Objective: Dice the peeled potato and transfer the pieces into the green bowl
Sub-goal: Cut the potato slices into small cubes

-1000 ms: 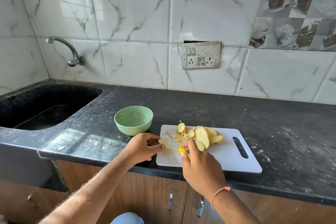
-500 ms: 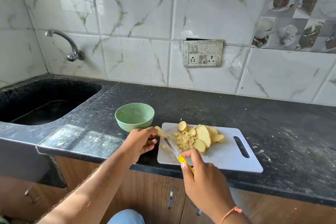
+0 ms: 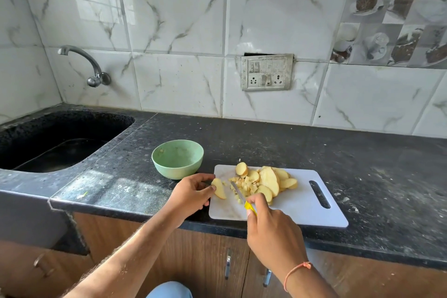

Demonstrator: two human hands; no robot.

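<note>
The left hand (image 3: 191, 193) pinches a potato slice (image 3: 219, 188) at the cutting board's (image 3: 300, 205) left edge. The right hand (image 3: 273, 230) grips a knife (image 3: 239, 195), its yellow handle mostly hidden. Diced potato pieces (image 3: 246, 185) and slices (image 3: 271, 179) lie mid-board; the green bowl (image 3: 177, 158) stands just left.

glossy marble-look wall tiles (image 3: 179, 14), speckled dark stone counter (image 3: 278, 143), wood-grain cabinet doors (image 3: 193, 256)
</note>
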